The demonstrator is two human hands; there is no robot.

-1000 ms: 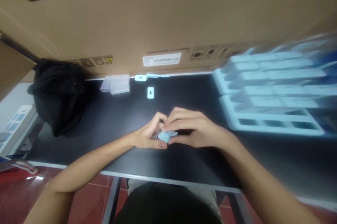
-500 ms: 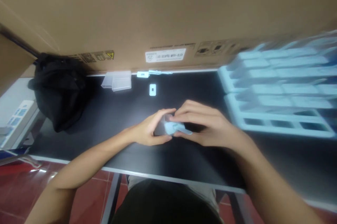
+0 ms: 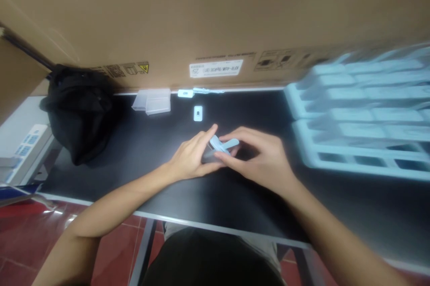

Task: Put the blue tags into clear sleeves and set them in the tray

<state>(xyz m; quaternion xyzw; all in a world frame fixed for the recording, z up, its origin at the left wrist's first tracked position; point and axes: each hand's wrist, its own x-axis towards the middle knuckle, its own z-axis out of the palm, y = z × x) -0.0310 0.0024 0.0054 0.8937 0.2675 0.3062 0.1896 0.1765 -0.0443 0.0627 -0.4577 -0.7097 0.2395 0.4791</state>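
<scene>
Far side: big cardboard box (image 3: 215, 8), printed upside down; white label (image 3: 216, 68) reads "KFR-46", then blurrier "BpR3E (B1)", with "25" at its left end. Yellow warning triangle (image 3: 143, 67) left of label; large black characters at far left edge, cut off. Left hand (image 3: 190, 156) reaches in from near left, fingers and thumb curved around a small clear box (image 3: 208, 156), gripping it from the left. Right hand (image 3: 265, 151) comes from near right, forearm slanting, wrist bent left, thumb and fingers pinching a light-blue piece (image 3: 219, 144) at the clear box, its tab angled right. Both held above middle of black table (image 3: 201, 196). Small light-blue plate (image 3: 198, 113) lies beyond hands; clear boxes (image 3: 158, 101) far left of it, light-blue trays (image 3: 304, 145) right, motion-blurred.
</scene>
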